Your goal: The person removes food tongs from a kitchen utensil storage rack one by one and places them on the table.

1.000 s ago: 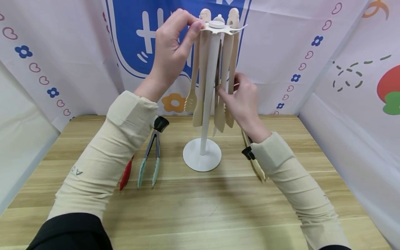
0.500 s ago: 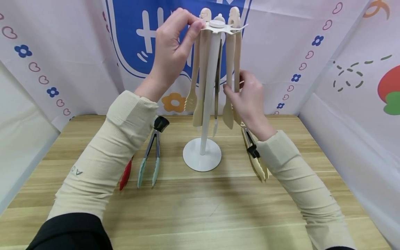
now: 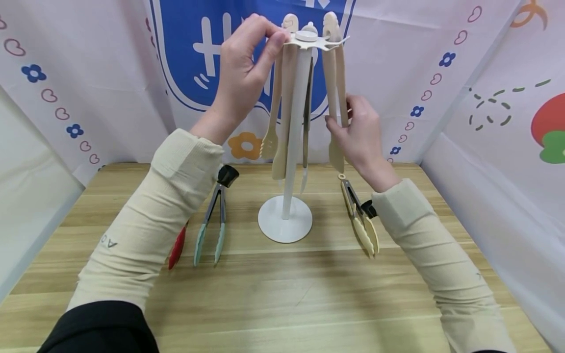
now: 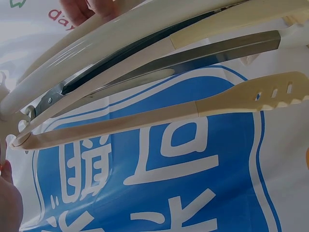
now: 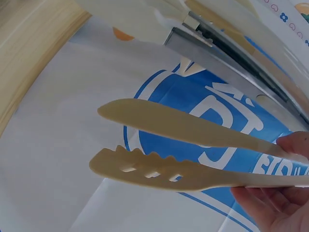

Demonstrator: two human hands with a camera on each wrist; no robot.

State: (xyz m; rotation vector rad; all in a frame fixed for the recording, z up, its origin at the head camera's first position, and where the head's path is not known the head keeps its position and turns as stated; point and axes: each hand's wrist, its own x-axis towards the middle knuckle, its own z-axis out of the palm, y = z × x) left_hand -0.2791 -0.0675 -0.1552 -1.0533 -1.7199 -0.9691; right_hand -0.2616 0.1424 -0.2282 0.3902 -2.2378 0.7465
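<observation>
A white utensil stand [image 3: 296,127] stands upright, with several tongs hanging from its notched top. My left hand [image 3: 247,68] pinches the top's left edge; its fingertips are partly hidden. To the right hang beige tongs [image 3: 330,73], one arm ending in a slotted, toothed head [image 5: 145,169], the other in a flat blade [image 5: 154,116]. My right hand [image 3: 359,137] holds both arms from the side, thumb on one and fingers on the other, the arms slightly apart. On the left hangs another beige pair [image 4: 116,121]; metal-armed tongs [image 3: 306,113] hang behind the pole.
Tongs with mint tips [image 3: 211,225] lie left of the white round base [image 3: 284,235], beside a red-tipped utensil [image 3: 178,247] mostly behind the left sleeve. Cream-tipped tongs [image 3: 359,215] lie at the right on the wooden table [image 3: 282,304]. Printed cloth [image 3: 397,63] hangs behind.
My right hand has moved right and slightly up, swinging the lower ends of the right-hand beige tongs away from the pole. My left hand stays on the stand's top.
</observation>
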